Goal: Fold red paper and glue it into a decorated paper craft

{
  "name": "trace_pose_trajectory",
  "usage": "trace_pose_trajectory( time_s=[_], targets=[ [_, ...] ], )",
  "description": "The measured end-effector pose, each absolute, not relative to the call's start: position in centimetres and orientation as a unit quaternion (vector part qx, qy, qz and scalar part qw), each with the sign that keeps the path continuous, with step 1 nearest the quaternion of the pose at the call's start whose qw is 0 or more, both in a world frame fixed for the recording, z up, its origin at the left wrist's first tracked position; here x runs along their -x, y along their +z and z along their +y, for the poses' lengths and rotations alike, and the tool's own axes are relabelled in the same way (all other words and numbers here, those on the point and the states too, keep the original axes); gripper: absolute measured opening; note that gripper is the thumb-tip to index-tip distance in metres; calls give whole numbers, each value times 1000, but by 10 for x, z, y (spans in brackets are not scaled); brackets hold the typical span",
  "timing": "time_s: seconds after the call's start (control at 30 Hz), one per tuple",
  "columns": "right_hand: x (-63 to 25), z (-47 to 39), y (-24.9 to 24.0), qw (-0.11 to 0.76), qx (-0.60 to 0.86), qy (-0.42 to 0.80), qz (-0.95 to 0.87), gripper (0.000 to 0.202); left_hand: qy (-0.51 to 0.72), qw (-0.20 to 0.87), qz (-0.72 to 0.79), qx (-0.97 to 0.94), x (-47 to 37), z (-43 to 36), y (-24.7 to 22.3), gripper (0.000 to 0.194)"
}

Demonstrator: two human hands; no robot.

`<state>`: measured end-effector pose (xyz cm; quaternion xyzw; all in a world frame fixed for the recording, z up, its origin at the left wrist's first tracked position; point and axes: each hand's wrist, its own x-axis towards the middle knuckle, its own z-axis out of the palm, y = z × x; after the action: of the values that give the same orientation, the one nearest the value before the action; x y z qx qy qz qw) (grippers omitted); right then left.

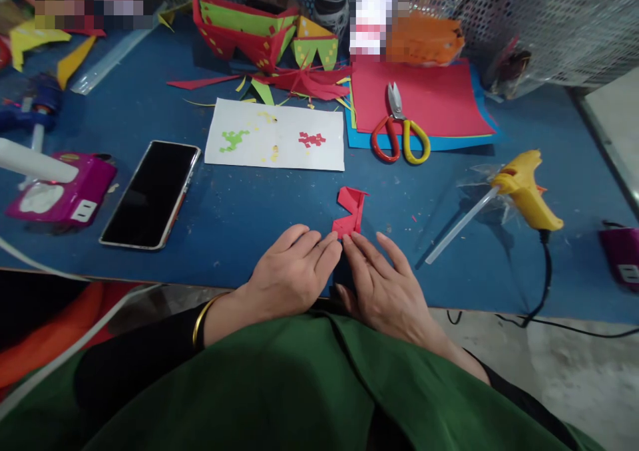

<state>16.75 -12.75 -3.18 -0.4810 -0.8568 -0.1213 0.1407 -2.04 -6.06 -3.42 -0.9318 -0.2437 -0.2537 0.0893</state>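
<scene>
A small folded piece of red paper (353,213) lies on the blue table near its front edge. My left hand (294,265) is at its near end, fingers curled and pressed together on the paper's lower edge, thumb hidden. From the other side, my right hand (384,278) touches the same end with its fingertips; its fingers are stretched out and partly apart, thumb lower down near the table edge. Beyond the paper, a white card (274,155) holds small green, red and yellow paper bits. Scissors (396,112) with red and yellow handles rest partly on stacked coloured sheets (424,95).
A phone (152,195) and a purple box (74,191) are at the left. At the right lies a yellow glue gun (529,191) with a clear stick and a black cord. Folded red and green paper shapes (244,32) and scraps stand along the back by a mesh.
</scene>
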Motion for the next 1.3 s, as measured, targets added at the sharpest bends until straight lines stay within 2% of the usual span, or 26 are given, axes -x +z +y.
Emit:
trace_pose_trajectory(
  time_s=[0.63,0.77,0.97,1.3],
  targets=[
    [-168,-126,-33,156,491,-106,-851,44,-259,91,-240,931,20,-60,-33,27],
    [-170,-124,-35,168,479,-62,-859,46,-256,89,-241,932,20,-60,-33,28],
    [-181,-136,-37,216,564,-39,-796,47,-264,87,-243,929,21,-61,-36,24],
    [-174,-132,-36,159,535,-73,-826,50,-263,87,-243,930,21,-60,-35,25]
  ],
)
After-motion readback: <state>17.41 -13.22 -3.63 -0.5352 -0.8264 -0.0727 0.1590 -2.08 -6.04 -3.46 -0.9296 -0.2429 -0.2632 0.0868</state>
